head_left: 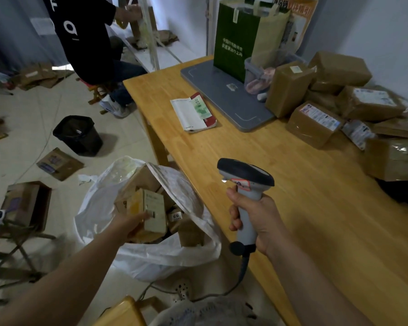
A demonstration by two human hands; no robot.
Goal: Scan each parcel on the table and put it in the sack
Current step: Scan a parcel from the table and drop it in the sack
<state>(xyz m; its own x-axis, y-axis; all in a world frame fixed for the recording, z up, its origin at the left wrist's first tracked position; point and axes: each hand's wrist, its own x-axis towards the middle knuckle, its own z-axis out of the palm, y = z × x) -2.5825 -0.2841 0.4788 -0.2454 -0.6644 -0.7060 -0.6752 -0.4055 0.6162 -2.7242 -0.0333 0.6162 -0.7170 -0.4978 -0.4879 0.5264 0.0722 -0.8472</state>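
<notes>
The left hand point(130, 225) holds a small box point(152, 208) inside the white sack point(174, 255); the right hand point(257, 222) grips the scanner point(245, 182) over the worktop point(292, 184).

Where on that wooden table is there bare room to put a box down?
The table is bare from the booklet and grey board toward the right hand holding the scanner. The far right is crowded with stacked parcels. The sack, where the left hand holds a small box, is nearly full.
</notes>
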